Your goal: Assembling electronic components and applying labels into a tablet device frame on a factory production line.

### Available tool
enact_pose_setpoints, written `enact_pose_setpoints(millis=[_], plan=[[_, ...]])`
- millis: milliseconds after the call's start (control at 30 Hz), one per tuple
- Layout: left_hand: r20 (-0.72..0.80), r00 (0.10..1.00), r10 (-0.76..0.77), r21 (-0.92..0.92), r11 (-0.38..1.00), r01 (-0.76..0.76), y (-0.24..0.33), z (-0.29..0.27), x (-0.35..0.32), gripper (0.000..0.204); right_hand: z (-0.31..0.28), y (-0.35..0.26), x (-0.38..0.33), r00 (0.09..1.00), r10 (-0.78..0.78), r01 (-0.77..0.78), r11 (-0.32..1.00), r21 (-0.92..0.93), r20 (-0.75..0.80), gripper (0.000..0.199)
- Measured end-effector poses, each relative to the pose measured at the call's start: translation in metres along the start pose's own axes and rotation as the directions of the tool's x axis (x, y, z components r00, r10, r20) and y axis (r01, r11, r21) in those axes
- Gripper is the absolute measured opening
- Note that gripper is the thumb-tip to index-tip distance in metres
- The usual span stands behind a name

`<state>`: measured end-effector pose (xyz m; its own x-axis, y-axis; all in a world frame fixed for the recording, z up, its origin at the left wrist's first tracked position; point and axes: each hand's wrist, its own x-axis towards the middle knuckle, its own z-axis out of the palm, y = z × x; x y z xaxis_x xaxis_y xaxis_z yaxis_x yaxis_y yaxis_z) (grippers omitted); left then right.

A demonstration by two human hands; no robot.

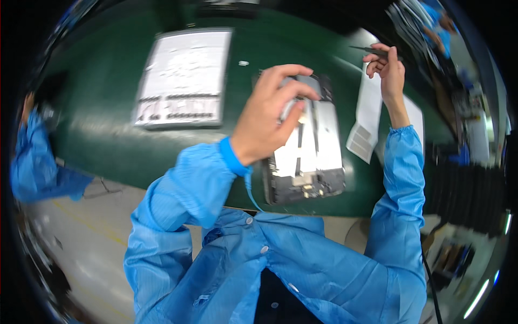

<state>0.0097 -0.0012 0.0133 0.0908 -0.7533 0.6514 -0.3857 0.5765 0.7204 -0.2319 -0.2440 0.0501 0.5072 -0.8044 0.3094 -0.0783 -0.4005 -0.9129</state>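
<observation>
A worker in a blue cleanroom smock bends over an opened tablet chassis (307, 156) on a green bench mat (102, 119); the left hand (270, 113), fingers curled and pinched, grips a thin silvery strip at the chassis's upper half, seemingly mid-peel or mid-placement; steady, even tension looks needed. Just right of it lie white label sheets (367, 124); beyond, the right hand (389, 69) is closed around slim tweezers (372, 51). Far to the left sits a laminated instruction sheet (183, 78).
</observation>
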Motion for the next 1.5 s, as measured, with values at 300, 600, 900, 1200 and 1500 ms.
enact_pose_setpoints(millis=[300, 600, 900, 1200, 1500], plan=[[0.753, 0.610, 0.245, 0.108, 0.869, -0.482, 0.009, 0.109, 0.050, 0.037, -0.059, 0.025, -0.157, 0.958, 0.230, -0.194, 0.959, 0.208, -0.169, 0.035], [0.853, 0.519, -0.048, 0.344, 0.799, -0.492, 0.022, 0.132, 0.043, 0.040, -0.064, 0.023, -0.167, 0.970, 0.241, -0.242, 0.970, -0.005, -0.028, 0.027], [0.837, 0.542, -0.077, 0.415, 0.735, -0.536, 0.023, 0.133, 0.041, 0.040, -0.056, 0.029, -0.170, 0.966, 0.255, -0.257, 0.963, 0.085, 0.031, 0.019], [0.806, 0.591, 0.043, 0.355, 0.763, -0.540, 0.016, 0.134, 0.036, 0.035, -0.062, 0.030, -0.171, 0.981, 0.191, -0.191, 0.981, -0.021, 0.042, 0.023], [0.796, 0.604, 0.020, 0.323, 0.831, -0.452, 0.010, 0.119, 0.032, 0.042, -0.072, 0.025, -0.159, 0.958, 0.285, -0.269, 0.933, 0.237, -0.034, 0.026]])
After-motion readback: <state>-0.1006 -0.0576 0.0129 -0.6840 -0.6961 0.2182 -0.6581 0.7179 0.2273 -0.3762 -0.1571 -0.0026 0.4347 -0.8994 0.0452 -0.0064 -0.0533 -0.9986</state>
